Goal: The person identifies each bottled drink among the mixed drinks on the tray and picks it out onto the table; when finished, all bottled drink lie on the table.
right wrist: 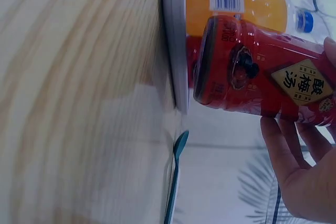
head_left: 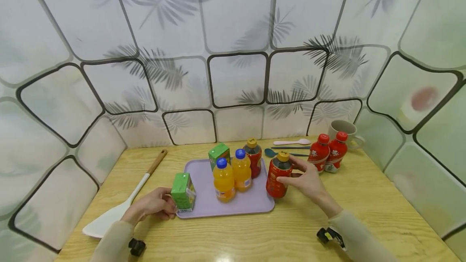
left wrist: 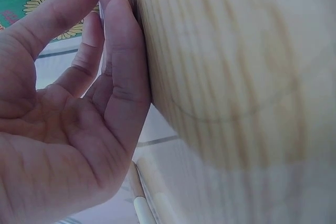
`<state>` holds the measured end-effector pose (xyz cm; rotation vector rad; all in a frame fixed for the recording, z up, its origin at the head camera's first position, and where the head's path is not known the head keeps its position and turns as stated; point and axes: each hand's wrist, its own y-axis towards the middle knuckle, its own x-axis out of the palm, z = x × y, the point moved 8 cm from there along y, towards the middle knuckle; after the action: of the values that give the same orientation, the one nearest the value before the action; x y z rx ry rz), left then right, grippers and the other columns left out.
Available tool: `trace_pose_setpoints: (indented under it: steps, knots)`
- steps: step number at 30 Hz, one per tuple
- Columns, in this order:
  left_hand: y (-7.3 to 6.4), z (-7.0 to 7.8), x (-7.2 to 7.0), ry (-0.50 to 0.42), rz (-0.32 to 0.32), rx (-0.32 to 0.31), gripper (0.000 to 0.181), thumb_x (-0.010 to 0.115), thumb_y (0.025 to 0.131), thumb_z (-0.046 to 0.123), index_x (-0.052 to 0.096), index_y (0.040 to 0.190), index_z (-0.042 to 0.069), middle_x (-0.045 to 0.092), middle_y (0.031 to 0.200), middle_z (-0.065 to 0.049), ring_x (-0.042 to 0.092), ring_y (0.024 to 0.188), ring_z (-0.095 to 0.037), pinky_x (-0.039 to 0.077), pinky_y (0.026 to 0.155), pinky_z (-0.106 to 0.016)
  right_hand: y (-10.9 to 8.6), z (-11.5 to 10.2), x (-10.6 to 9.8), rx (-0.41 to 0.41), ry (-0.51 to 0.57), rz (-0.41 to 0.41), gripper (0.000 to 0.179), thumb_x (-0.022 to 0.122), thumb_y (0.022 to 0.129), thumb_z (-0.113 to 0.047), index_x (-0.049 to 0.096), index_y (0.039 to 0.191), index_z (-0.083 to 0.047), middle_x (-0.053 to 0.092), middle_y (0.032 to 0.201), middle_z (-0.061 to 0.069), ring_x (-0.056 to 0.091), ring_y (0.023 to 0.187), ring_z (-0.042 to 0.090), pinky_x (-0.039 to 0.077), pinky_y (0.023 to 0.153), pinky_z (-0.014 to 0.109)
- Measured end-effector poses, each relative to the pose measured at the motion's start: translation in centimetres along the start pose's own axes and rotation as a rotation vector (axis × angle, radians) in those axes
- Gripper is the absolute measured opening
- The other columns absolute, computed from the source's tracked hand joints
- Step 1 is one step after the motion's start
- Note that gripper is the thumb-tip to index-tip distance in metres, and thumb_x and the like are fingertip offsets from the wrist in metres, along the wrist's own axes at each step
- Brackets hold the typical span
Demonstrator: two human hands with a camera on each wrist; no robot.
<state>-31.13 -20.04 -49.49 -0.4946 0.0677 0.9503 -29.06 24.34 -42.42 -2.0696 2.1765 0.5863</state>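
Observation:
My left hand (head_left: 157,204) is at the tray's near left corner, beside an upright green drink carton (head_left: 183,192). In the left wrist view its bent fingers (left wrist: 126,61) meet at the lilac tray's edge; whether they pinch the rim or only touch it is unclear. My right hand (head_left: 307,179) grips a red bottle (right wrist: 262,69) with a yellow cap, thumb on one side and fingers on the other. That bottle is over the near right corner of the tray (head_left: 204,209), its base slightly above the surface in the right wrist view.
On the tray stand two orange juice bottles (head_left: 223,183), another red bottle (head_left: 256,161) and a second green carton (head_left: 219,153). Two red-capped bottles (head_left: 318,155) and a mug (head_left: 340,128) stand to the right. Spoons (head_left: 291,142) lie behind; a white spatula (head_left: 109,217) lies left.

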Motion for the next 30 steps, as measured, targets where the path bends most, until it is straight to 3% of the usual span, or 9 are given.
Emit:
trace_pose_setpoints:
  steps: [10, 18, 22, 25, 27, 30]
  knots:
    - [0.0, -0.1, 0.0, -0.008, -0.012, 0.011, 0.053, 0.067, 0.081, -0.002, 0.048, 0.13, -0.008, 0.064, 0.086, -0.009, 0.067, 0.07, -0.017, 0.059, 0.062, -0.029, -0.4, 0.8, -3.0, -0.005, -0.05, 0.048, 0.077, 0.084, 0.077, -0.018, 0.049, 0.143, -0.002, 0.061, 0.13, 0.022, 0.063, 0.099, 0.001, 0.056, 0.08, 0.019]
    - [0.1, -0.1, 0.0, -0.002, 0.0, -0.002, 0.054, 0.066, 0.08, -0.003, 0.048, 0.131, -0.008, 0.064, 0.086, -0.009, 0.068, 0.07, -0.017, 0.059, 0.061, -0.028, -0.5, 0.9, -5.8, -0.029, -0.146, 0.099, 0.075, 0.085, 0.077, -0.022, 0.051, 0.141, -0.004, 0.065, 0.124, 0.009, 0.062, 0.095, -0.004, 0.053, 0.078, 0.014]
    - [0.0, -0.1, 0.0, 0.007, 0.002, -0.007, 0.053, 0.067, 0.081, -0.002, 0.049, 0.131, -0.007, 0.064, 0.085, -0.008, 0.068, 0.07, -0.017, 0.059, 0.061, -0.029, -0.7, 1.0, -6.9, -0.039, -0.205, 0.123, 0.074, 0.086, 0.075, -0.022, 0.053, 0.139, -0.003, 0.066, 0.115, -0.008, 0.061, 0.088, -0.004, 0.053, 0.071, 0.015]
    - [0.0, -0.1, 0.0, 0.003, 0.001, -0.007, 0.051, 0.067, 0.081, -0.002, 0.049, 0.129, -0.007, 0.064, 0.085, -0.008, 0.068, 0.07, -0.017, 0.059, 0.061, -0.029, -0.8, 1.3, -7.6, -0.035, -0.209, 0.117, 0.074, 0.085, 0.076, -0.022, 0.053, 0.139, -0.004, 0.062, 0.113, -0.019, 0.06, 0.09, -0.009, 0.053, 0.073, 0.014]
    - [0.0, -0.1, 0.0, 0.0, 0.002, -0.008, 0.051, 0.067, 0.081, -0.002, 0.049, 0.128, -0.008, 0.064, 0.085, -0.009, 0.068, 0.07, -0.017, 0.059, 0.061, -0.028, -1.0, 1.4, -7.9, -0.024, -0.216, 0.106, 0.074, 0.085, 0.077, -0.023, 0.052, 0.14, -0.004, 0.062, 0.118, -0.014, 0.059, 0.092, -0.012, 0.053, 0.075, 0.013]
    - [-0.1, 0.0, 0.0, 0.003, 0.002, -0.005, 0.051, 0.067, 0.081, -0.002, 0.048, 0.129, -0.008, 0.064, 0.086, -0.009, 0.068, 0.07, -0.017, 0.059, 0.062, -0.029, -1.3, 1.7, -8.6, 0.008, -0.233, 0.091, 0.076, 0.083, 0.078, -0.027, 0.05, 0.142, -0.005, 0.062, 0.129, 0.005, 0.058, 0.093, -0.012, 0.053, 0.076, 0.014]
